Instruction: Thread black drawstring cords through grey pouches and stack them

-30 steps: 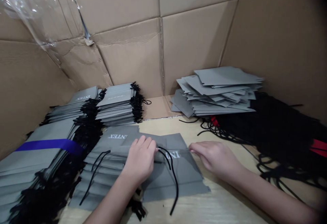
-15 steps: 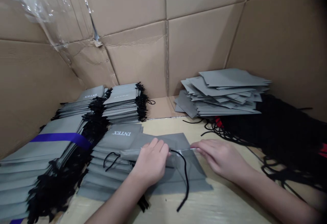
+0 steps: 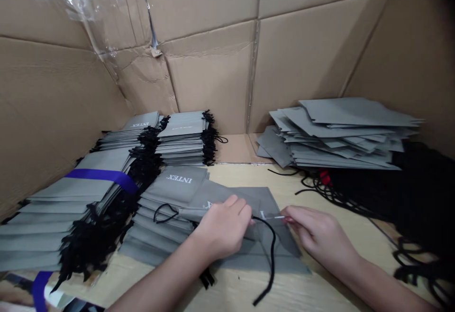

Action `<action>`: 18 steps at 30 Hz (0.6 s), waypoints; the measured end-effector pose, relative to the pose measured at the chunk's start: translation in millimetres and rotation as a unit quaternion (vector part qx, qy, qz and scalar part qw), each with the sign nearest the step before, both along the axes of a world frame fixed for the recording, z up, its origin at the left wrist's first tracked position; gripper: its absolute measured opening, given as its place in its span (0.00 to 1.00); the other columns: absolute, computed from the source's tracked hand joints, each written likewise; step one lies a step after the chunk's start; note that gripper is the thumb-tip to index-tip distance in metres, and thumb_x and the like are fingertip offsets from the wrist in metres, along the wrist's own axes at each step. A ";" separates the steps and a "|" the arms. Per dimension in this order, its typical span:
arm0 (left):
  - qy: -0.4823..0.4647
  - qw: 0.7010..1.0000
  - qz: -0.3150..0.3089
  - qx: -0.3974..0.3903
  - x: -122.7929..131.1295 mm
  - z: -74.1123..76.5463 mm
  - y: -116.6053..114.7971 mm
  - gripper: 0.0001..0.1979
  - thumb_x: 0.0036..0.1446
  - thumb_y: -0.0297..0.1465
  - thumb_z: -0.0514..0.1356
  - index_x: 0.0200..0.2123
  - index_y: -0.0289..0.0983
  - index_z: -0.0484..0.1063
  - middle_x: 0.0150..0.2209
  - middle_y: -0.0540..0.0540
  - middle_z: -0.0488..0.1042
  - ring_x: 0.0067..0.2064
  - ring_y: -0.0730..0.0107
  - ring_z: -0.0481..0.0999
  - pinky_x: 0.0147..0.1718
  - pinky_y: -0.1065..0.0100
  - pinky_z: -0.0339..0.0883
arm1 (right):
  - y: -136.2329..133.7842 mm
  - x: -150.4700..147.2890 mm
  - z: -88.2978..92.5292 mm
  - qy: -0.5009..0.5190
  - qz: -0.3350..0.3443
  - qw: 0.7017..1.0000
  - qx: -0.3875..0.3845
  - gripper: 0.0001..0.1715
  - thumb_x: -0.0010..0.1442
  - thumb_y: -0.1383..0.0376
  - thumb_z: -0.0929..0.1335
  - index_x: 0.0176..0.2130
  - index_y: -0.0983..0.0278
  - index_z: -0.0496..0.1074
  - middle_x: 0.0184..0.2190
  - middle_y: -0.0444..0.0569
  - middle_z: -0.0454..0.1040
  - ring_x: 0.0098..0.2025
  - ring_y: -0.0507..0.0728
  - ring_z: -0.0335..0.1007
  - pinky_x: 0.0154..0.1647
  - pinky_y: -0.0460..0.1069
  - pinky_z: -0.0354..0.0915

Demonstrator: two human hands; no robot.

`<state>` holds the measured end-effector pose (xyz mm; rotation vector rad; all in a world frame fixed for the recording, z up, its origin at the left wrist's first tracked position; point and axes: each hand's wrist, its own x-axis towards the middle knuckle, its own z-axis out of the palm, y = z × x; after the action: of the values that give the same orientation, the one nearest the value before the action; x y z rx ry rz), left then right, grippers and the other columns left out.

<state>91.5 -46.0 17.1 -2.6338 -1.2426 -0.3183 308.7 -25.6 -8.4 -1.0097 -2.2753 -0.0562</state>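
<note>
My left hand is closed on a grey drawstring bag, its fabric bunched under the fingers. A black cord comes out beside the fingers and hangs down toward the table; its loop sticks out at the bag's other side. My right hand pinches a thin, pale metal rod that points left toward the bag's opening. Whether the rod touches the cord is too small to tell. Below both hands lie more flat grey bags. A pile of INTEX-printed bags sits left of my left hand.
Corded bag stacks stand at back left. A purple strap crosses another stack. Loose grey bags are heaped at back right beside a mass of black cords. Cardboard walls enclose the table.
The view has swung left, so everything sits further right in it. Less of the rod shows between my hands. My left hand keeps its grip on the bag.
</note>
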 end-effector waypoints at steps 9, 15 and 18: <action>-0.082 0.997 0.008 -0.010 -31.1 16.9 9.8 0.09 0.58 0.34 0.53 0.42 0.39 0.65 0.41 0.45 0.70 0.44 0.61 0.64 0.43 0.60 0.59 | 12.9 13.4 -1.2 0.069 -0.060 0.989 -0.118 0.14 0.56 0.69 0.57 0.28 0.62 0.69 0.19 0.44 0.70 0.20 0.52 0.66 0.22 0.45 0.60; -0.284 0.950 0.082 -0.103 -94.5 4.8 45.1 0.09 0.54 0.33 0.57 0.38 0.37 0.71 0.38 0.45 0.73 0.42 0.62 0.69 0.42 0.66 0.61 | 23.0 17.2 -5.6 0.122 -0.065 0.974 -0.179 0.17 0.59 0.65 0.56 0.27 0.62 0.69 0.15 0.42 0.65 0.18 0.53 0.63 0.20 0.45 0.59; -0.356 0.914 0.114 -0.156 -105.5 -3.0 53.8 0.09 0.52 0.33 0.58 0.33 0.36 0.74 0.33 0.46 0.76 0.37 0.63 0.72 0.39 0.69 0.62 | 23.2 16.6 -6.2 0.133 -0.046 0.969 -0.205 0.17 0.61 0.63 0.56 0.37 0.62 0.71 0.17 0.42 0.68 0.19 0.53 0.65 0.21 0.46 0.62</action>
<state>-14.0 7.8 14.1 -2.6625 -1.9329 -1.2079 325.3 -2.4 -14.5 -1.2473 -2.0329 0.5024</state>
